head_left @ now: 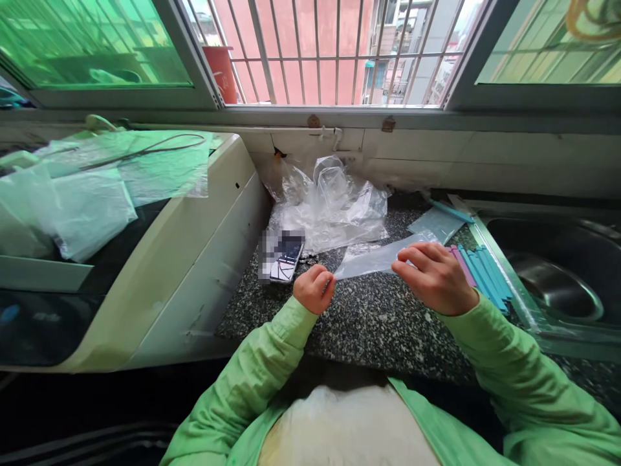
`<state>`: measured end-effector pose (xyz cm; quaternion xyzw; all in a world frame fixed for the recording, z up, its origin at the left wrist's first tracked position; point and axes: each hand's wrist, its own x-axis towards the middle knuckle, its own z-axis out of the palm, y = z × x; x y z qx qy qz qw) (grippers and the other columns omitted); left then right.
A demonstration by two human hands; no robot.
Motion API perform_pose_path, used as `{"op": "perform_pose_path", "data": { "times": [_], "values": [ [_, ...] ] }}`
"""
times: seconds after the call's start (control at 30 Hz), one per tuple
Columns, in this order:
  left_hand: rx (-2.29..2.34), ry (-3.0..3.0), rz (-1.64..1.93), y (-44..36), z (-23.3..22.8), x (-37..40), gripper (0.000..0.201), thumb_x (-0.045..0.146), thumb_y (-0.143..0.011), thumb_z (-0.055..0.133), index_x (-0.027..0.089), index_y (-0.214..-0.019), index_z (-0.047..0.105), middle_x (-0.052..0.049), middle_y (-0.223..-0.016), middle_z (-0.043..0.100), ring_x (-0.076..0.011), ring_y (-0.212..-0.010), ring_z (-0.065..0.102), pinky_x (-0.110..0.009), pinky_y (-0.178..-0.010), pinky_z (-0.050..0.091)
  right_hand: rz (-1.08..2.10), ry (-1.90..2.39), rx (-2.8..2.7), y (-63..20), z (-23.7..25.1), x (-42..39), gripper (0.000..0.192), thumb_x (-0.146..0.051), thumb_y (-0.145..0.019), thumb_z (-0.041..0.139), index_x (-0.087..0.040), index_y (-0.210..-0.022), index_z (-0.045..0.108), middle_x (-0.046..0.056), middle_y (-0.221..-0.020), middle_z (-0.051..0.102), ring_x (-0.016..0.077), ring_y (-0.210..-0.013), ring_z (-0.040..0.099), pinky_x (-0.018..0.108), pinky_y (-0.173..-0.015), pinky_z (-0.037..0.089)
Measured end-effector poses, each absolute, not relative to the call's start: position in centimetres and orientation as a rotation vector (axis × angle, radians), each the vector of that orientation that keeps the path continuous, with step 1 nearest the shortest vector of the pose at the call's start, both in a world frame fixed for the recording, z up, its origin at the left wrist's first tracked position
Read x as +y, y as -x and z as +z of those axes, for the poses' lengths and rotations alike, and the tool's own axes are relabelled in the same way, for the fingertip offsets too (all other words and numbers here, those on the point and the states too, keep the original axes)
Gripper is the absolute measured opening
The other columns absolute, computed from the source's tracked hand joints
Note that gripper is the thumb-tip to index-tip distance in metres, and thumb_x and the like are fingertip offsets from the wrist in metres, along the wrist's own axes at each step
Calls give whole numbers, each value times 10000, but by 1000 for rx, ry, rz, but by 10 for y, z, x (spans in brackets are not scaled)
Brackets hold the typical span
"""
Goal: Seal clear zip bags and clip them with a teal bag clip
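A strip of clear plastic, apparently a small bag (371, 260), is stretched sideways above the speckled counter (369, 323). My left hand (314, 288) is closed in a pinch on its left end. At the other end, the closed fingers of my right hand (434, 278) grip the plastic, partly hiding it. Just beyond my left hand lies a phone (287, 259). Beside my right wrist are several blue sticks (488, 278) and some pink ones (463, 264), in a row. Behind that hand sits another flat clear bag (439, 223) with a blue stick (451, 211) on it.
A crumpled heap of clear plastic (334, 204) lies against the back wall. To the left stands a white washing machine (208, 259) with plastic bags (92, 207) on top. A metal sink (548, 285) is set in at the right. Above is a barred window (320, 58).
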<state>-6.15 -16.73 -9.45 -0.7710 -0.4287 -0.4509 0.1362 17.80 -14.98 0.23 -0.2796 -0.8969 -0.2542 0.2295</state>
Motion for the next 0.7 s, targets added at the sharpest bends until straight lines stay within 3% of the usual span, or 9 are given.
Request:
{"op": "perform_pose_path", "data": {
  "times": [0.27, 0.47, 0.57, 0.7],
  "values": [
    [-1263, 2258, -1329, 68, -100, -170, 131, 195, -794, 465, 167, -679, 521, -21, -642, 532, -100, -589, 504, -199, -537, 415, -644, 729, -2557, -179, 3, -141, 170, -132, -813, 471, -186, -721, 604, 39, -777, 596, 162, -815, 474, 298, -714, 391],
    [-1283, 2231, -1182, 63, -106, -170, 302, 452, -736, 545, 153, -701, 548, -37, -638, 536, -129, -591, 496, -236, -531, 395, -580, 670, -2639, -171, -9, -147, 207, -143, -838, 429, -164, -717, 596, 54, -756, 578, 169, -801, 466, 304, -698, 392],
    [-1207, 2242, -1127, 61, -109, -170, 244, 390, -775, 517, 155, -758, 579, -32, -628, 534, -128, -588, 477, -237, -533, 375, -559, 651, -2671, -167, -12, -150, 184, -145, -829, 448, -158, -715, 592, 58, -744, 571, 173, -797, 462, 303, -692, 386],
    [-1172, 2312, -1121, 61, -111, -169, 187, 237, -807, 466, 171, -676, 583, -15, -583, 507, -111, -573, 450, -217, -531, 352, -552, 645, -2677, -167, -11, -151, 183, -141, -830, 445, -156, -727, 595, 60, -744, 570, 175, -801, 464, 303, -687, 386]
  ]
}}
